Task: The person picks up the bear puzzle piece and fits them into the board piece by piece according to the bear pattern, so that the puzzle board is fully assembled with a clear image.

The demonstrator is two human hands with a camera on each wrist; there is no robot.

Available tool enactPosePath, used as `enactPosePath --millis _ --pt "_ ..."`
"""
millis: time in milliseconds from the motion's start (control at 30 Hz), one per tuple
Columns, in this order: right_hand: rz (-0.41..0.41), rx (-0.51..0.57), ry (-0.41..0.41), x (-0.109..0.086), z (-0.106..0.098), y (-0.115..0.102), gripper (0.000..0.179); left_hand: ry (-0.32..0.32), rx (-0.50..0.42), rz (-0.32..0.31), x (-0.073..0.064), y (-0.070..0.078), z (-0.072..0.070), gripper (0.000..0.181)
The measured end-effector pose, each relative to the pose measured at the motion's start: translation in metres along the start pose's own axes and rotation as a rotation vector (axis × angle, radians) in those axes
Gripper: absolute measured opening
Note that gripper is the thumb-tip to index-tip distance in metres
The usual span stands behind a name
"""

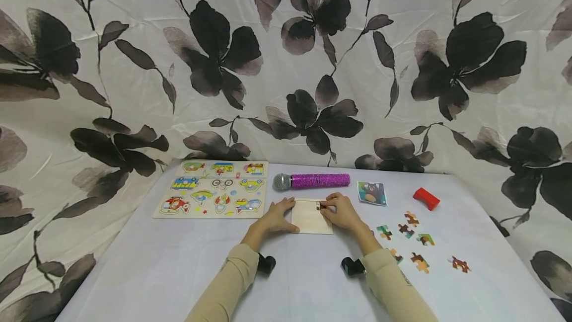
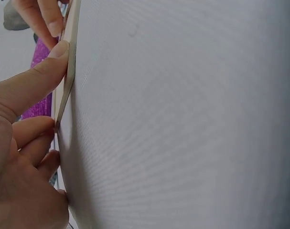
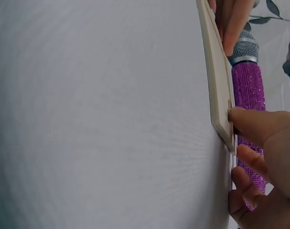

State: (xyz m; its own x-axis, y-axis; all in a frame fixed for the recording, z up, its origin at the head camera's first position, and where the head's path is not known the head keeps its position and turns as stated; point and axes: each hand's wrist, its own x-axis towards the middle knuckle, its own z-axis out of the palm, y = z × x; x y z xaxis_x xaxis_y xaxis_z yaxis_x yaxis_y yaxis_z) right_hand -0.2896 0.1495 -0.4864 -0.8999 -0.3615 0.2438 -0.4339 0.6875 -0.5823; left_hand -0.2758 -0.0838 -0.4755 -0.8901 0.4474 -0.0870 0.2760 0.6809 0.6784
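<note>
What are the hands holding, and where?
The left hand holds the wooden board by its left edge. The right hand touches a puzzle piece at the far right corner; any grip is unclear.

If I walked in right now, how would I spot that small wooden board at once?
On the white table, find the glittery purple microphone. On its near side, between the left hand and the right hand, is the pale, squarish wooden board. Unlike the bigger, colourful picture board to its left, it is mostly bare, with a brown patch near its far right corner.
</note>
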Motion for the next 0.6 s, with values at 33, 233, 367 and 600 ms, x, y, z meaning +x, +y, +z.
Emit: enactPosePath --millis 33,233,367,600 --pt "0.012 -0.002 -0.001 0.0 0.0 0.0 0.026 -0.001 -0.004 -0.002 0.0 0.001 0.0 0.083" --pt "0.043 -0.032 0.021 -0.002 -0.003 -0.003 0.035 0.002 -0.012 -0.001 -0.002 0.001 0.0 0.083" --pt "0.065 0.027 0.0 -0.009 -0.015 0.002 0.047 -0.002 -0.014 -0.003 0.0 -0.002 0.002 0.083" --pt "0.182 0.078 -0.029 -0.035 -0.065 0.018 0.045 0.002 -0.011 0.003 -0.002 -0.002 0.0 0.084"
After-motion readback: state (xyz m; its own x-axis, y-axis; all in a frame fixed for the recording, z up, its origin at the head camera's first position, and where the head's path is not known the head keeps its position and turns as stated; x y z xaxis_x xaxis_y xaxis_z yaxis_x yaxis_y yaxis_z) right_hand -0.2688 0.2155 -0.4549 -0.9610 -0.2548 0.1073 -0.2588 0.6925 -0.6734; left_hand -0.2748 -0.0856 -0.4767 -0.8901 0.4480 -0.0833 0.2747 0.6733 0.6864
